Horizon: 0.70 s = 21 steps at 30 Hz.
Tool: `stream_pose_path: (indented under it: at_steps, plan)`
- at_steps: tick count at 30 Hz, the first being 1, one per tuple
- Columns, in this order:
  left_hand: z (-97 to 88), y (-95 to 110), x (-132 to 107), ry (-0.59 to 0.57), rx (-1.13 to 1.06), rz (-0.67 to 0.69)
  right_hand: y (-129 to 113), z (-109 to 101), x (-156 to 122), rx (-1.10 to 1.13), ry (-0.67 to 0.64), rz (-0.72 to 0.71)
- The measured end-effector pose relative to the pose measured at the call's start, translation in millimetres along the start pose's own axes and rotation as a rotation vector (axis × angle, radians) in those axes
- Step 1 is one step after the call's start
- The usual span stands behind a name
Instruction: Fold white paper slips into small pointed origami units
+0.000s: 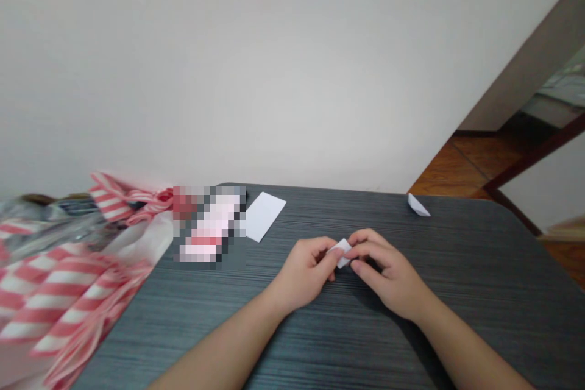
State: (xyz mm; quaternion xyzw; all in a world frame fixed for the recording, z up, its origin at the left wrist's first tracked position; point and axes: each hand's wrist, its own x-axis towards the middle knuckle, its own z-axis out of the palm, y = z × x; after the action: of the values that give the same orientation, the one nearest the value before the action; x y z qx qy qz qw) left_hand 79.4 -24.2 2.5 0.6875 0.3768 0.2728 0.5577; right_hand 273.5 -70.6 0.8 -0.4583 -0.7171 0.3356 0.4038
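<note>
- In the head view, the only view, the left hand (305, 273) has its grip clamped on a small white paper (343, 248), thumb pressed on top; the paper sits between the 2 hands, above the middle of the dark counter (292, 347).
- The right hand (390, 271) has its fingertips at the paper's right side, thumb and fingers a little apart; whether this grip pinches the paper or only touches it cannot be told.
- With so little of the paper exposed, a slip of the left thumb could probably let it twist or drop to the counter.
- Uneven pressure from the 2 hands might crease or skew it, since both meet on such a small piece.
- A white sheet (265, 217) lies flat and a folded white piece (417, 206) rests near the far edge; a stray sleeve or draught could likely push the folded piece off.
- The fingers cover much of the held paper, so its folds and underside are hidden.
- A pixelated patch (211, 228) beside the sheet masks what lies there.
- Striped cloth (64, 292) at the left is blurred and cut off by the frame; both forearms run out at the bottom.
</note>
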Motion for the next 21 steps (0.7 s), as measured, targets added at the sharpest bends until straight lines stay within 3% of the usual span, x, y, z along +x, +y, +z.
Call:
stream_pose_path:
  at_steps: [9,21]
  plan:
    - [0.1,-2.9,1.2,-0.017,0.013,0.001,4.6,1.1,1.2,-0.019,0.031,-0.080]
    - [0.3,-0.3,3.6,0.023,-0.095,-0.077,1.3,2.7,-3.1,-0.019,-0.047,-0.073]
